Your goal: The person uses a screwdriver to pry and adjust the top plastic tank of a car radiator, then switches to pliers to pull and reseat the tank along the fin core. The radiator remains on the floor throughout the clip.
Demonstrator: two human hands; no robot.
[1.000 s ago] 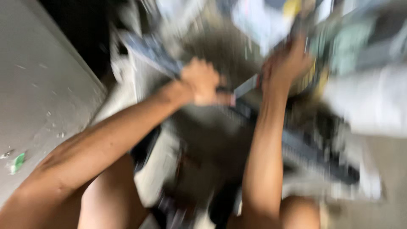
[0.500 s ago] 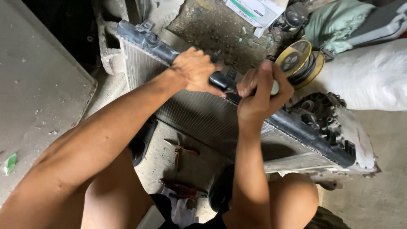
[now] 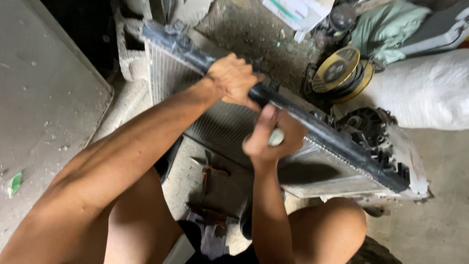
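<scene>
Vs half a second ago: our right hand (image 3: 271, 139) is coming off the black top tank (image 3: 312, 129) of the radiator (image 3: 220, 124). It was wrapped over the bar next to the left hand; now it is sitting just below the bar, in front of the finned core. The radiator itself is staying put, and the left hand is keeping the same grip.

Left hand (image 3: 234, 80): we are clamping it fully round the black tank, fingers curled over the top, near the bar's upper-left half.

Right hand: we are closing it into a fist round a small pale object (image 3: 276, 138), only its rounded end showing between thumb and fingers. Can't tell what the object is. The fist is sitting close against the tank's lower edge; can't tell if it's touching.

The radiator is standing tilted on the concrete floor (image 3: 439, 230), leaning between our knees, the tank running diagonally from upper left to lower right.

Around it: a yellow-and-black disc-shaped part (image 3: 337, 71) just beyond the tank, a white sack (image 3: 425, 93) at the right, rusty pliers (image 3: 210, 176) on the floor under the core.
</scene>
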